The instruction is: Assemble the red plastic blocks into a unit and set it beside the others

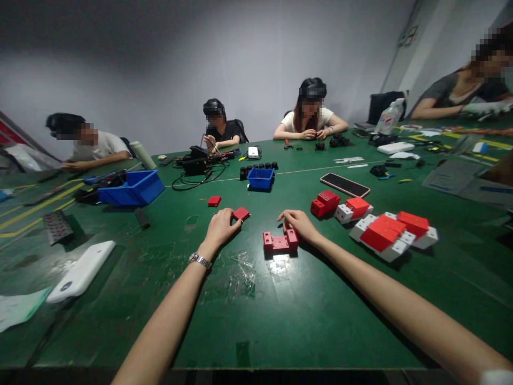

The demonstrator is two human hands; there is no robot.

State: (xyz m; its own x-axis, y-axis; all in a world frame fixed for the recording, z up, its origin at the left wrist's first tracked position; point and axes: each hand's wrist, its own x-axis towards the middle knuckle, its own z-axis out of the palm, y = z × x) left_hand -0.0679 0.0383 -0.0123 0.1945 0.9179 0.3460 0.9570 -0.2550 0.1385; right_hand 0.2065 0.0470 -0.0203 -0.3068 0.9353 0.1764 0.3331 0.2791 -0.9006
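Note:
My left hand (220, 229), with a metal watch on its wrist, has its thumb and fingers closed on a small red square cover (241, 214) just above or on the green table. Another red square cover (214, 201) lies a little behind that hand. In front of me sits a red U-shaped plastic base (279, 244) with a raised block at each end. My right hand (300, 224) rests just behind the base's right end, its fingers apart and curved; whether they touch the base is unclear.
Red-and-white block-shaped units (382, 232) and an all-red one (325, 203) stand to the right, near a phone (345, 185). Blue bins (261, 178) and black parts lie farther back. A white power bank (82, 271) is at left. Several people sit around the table (256, 310).

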